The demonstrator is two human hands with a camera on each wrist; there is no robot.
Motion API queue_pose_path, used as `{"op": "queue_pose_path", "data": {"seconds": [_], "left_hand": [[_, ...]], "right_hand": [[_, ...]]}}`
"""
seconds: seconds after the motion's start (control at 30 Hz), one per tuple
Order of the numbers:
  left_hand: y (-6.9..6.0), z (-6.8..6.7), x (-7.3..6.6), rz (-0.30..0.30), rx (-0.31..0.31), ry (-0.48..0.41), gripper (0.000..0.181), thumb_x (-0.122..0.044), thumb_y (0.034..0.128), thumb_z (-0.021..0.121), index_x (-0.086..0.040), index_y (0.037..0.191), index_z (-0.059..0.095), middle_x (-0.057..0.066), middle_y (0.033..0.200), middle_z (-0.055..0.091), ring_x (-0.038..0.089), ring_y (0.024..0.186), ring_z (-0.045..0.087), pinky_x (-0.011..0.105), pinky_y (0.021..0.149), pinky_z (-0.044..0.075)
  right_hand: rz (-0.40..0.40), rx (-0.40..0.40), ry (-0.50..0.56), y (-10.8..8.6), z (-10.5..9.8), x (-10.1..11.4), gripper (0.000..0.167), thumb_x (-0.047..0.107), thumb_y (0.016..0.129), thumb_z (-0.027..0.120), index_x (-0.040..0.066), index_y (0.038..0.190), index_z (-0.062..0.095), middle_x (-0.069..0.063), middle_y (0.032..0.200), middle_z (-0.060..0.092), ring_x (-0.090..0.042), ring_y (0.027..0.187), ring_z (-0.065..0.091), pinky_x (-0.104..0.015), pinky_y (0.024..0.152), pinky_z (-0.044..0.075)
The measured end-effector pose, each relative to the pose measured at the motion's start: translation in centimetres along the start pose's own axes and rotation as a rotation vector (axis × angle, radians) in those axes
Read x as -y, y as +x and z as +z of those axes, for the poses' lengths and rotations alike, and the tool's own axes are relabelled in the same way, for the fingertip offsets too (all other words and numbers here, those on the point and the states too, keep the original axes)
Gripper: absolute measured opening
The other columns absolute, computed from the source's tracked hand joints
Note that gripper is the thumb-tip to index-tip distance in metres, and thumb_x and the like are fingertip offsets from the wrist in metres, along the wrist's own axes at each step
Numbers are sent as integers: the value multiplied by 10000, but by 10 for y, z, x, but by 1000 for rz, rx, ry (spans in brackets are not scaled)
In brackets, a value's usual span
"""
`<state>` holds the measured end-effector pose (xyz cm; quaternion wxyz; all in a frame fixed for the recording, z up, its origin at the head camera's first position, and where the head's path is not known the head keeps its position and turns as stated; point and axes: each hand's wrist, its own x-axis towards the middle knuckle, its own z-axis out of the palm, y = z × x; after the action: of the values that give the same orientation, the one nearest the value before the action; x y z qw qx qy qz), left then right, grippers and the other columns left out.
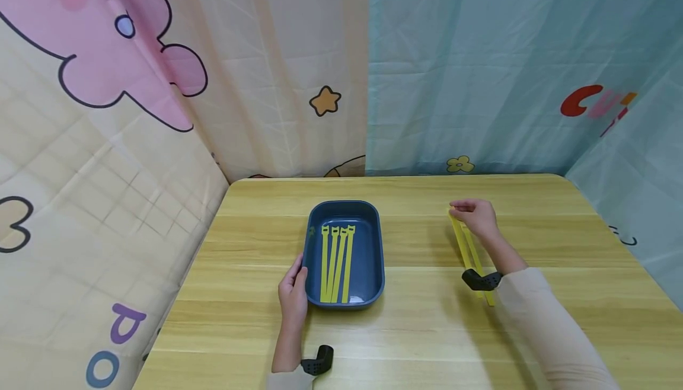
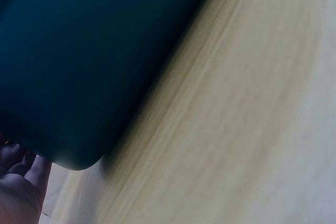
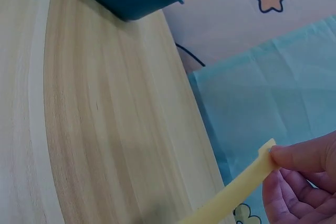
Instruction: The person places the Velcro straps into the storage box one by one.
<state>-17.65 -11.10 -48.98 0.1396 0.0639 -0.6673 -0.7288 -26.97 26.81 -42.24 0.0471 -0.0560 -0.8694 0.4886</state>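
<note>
A dark blue tray [image 1: 365,259] holds several yellow hook-and-loop cable ties [image 1: 325,265], laid side by side with their slotted heads toward the far end. My left hand [image 1: 293,296] grips the tray's left side near its front corner; the left wrist view shows fingers at the tray wall [image 2: 100,66]. Over the right part of the table, my right hand [image 1: 476,218] pinches a yellow cable tie [image 3: 236,192] by its head end, between thumb and fingers. A second yellow cable tie [image 1: 472,248] is beside it, partly hidden by the hand and the wrist camera.
The wooden table [image 1: 416,331] has a light striped grain. Behind it hangs a printed curtain [image 1: 453,82], with more cloth along the left and right sides. Black wrist cameras [image 1: 318,361] sit on both wrists.
</note>
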Motion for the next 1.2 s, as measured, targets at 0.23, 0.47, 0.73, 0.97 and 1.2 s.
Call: {"op": "queue_pose_path", "data": {"seconds": [0.23,0.47,0.73,0.97,1.2], "left_hand": [[0,0,0,1,7,-13,376,-37,953,448,91,1307,436,215,1355,414,262,1283,335,210,984,344],[0,0,3,-6,3,-18,376,-45,951,451,84,1304,446,192,1346,437,242,1278,348,223,992,338],[0,-1,3,-10,-6,7,372,-58,949,456,64,1301,467,164,1344,452,212,1269,365,256,996,343],[0,-1,1,-14,3,2,375,-67,955,448,53,1310,461,145,1351,451,199,1273,359,269,1003,335],[-1,0,2,-17,3,4,370,-63,956,446,52,1307,466,140,1345,458,195,1266,369,274,1004,338]], "right_hand": [[11,11,57,-10,-3,15,341,141,888,613,-82,1144,589,-198,1055,618,16,761,553,-184,702,494],[-5,18,107,-14,-3,25,353,131,882,619,-95,1151,579,-148,1003,625,14,756,563,-127,672,480],[-19,31,120,-15,-1,33,371,158,875,632,-79,1156,580,-144,1038,614,23,771,561,-123,683,483],[-51,20,125,-20,0,48,368,163,872,637,-70,1152,591,-174,1050,613,14,775,576,-141,687,495],[-65,11,152,-28,1,60,361,141,873,633,-91,1145,585,-143,1015,621,19,762,574,-129,685,492]]}}
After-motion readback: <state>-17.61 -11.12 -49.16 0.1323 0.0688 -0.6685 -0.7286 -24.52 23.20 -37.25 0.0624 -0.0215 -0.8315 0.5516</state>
